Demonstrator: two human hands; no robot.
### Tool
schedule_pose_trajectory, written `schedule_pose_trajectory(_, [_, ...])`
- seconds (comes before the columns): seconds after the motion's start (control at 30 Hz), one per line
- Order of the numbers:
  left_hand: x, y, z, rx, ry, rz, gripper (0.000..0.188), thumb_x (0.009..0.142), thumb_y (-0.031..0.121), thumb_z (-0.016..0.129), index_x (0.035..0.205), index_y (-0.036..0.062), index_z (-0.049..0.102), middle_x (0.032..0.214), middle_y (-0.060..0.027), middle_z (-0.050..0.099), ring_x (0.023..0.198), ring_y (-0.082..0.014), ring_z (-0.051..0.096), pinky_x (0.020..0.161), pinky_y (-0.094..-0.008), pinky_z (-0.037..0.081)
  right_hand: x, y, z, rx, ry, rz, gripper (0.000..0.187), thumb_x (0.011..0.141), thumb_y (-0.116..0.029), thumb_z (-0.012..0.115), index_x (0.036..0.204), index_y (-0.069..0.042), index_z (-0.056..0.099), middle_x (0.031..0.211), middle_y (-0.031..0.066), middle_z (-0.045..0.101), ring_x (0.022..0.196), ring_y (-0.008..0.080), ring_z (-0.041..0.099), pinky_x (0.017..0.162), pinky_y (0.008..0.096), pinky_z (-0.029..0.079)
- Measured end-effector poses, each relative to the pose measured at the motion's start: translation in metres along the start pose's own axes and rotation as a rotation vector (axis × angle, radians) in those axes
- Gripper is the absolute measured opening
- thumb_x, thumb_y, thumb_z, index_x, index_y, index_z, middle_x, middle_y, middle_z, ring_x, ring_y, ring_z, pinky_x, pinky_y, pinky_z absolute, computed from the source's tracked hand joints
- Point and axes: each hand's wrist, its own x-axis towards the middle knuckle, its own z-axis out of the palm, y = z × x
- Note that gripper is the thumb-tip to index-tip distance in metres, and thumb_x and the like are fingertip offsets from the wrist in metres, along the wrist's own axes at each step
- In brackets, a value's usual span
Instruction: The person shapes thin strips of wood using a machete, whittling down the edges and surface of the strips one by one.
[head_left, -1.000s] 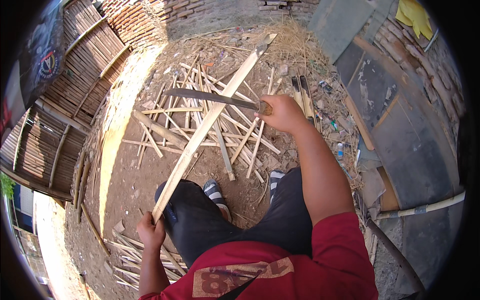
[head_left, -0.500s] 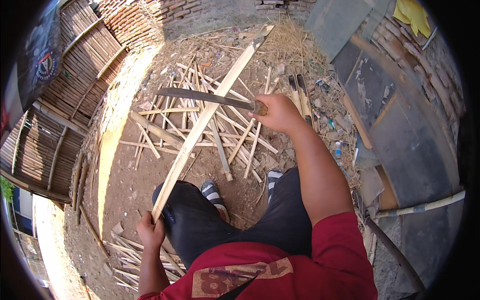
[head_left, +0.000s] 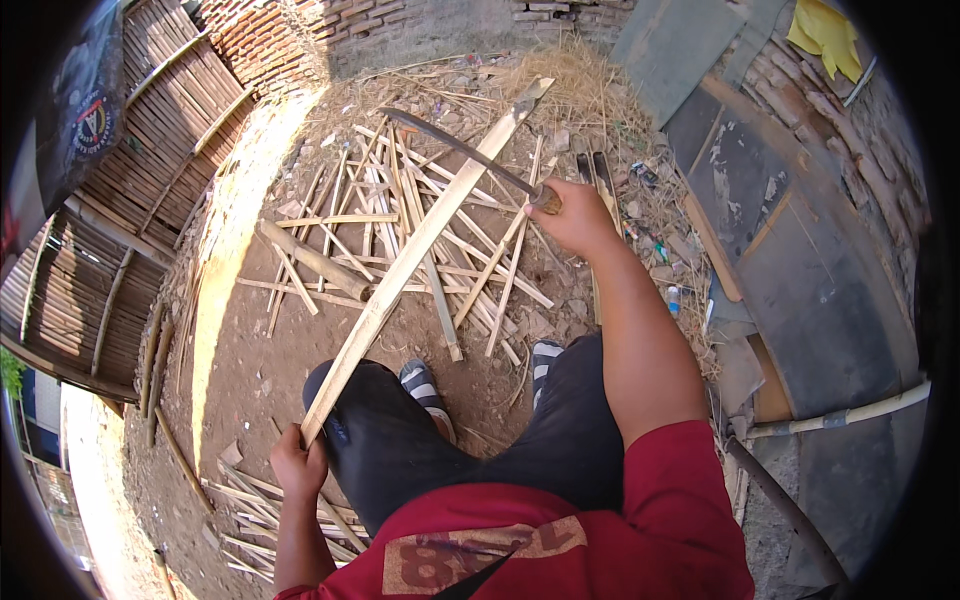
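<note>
My left hand (head_left: pixel 299 461) is closed round the near end of a long, pale split bamboo strip (head_left: pixel 405 262), which slants up and away to the right past my left knee. In my right hand (head_left: pixel 578 217) is the wooden handle of a machete (head_left: pixel 465 150). Its dark blade points up to the left and crosses the strip near the far end; whether it touches the strip I cannot tell. Beyond my feet, under the strip, lies a loose heap of split bamboo sticks (head_left: pixel 480 270). A round bamboo pole (head_left: pixel 315 260) rests on the ground left of the strip.
More split sticks (head_left: pixel 262 520) are piled beside my left arm. Bamboo panels (head_left: pixel 170 130) stand at the left, a brick wall (head_left: pixel 370 25) at the back. Dark boards (head_left: pixel 800 270) lean along the right, near a plastic bottle (head_left: pixel 673 298) and two dark-tipped strips (head_left: pixel 603 180).
The machete has moved towards the far end of the strip, its tip swinging up and right. My right hand has shifted slightly right; my left hand keeps its hold.
</note>
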Motion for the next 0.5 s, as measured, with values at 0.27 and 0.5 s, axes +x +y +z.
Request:
schedule_pose_trajectory(0.27, [0.0,0.0,-0.012,0.032,0.017,-0.016,0.025,0.082,0.011,0.068,0.072,-0.0002,0.048,0.059,-0.0201,0.048,0.053,-0.0372,0.049,0.053,-0.0443,0.039,-0.006,-0.054,0.004,-0.073,-0.296,-0.289,0.032,0.08,-0.03,0.08,0.104,-0.01,0.072,0.096,0.0164,0.073,0.092,0.0391,0.069,0.079,0.0467,0.055])
schedule_pose_trajectory(0.5, [0.001,-0.002,-0.013,0.074,0.058,0.014,0.026,0.081,0.012,0.069,0.07,0.0009,0.049,0.061,-0.0211,0.052,0.054,-0.0405,0.053,0.052,-0.0449,0.041,0.005,0.005,-0.006,0.043,-0.028,0.089,0.05,0.085,-0.036,0.08,0.121,-0.003,0.071,0.102,0.0203,0.074,0.097,0.0357,0.072,0.086,0.0427,0.056])
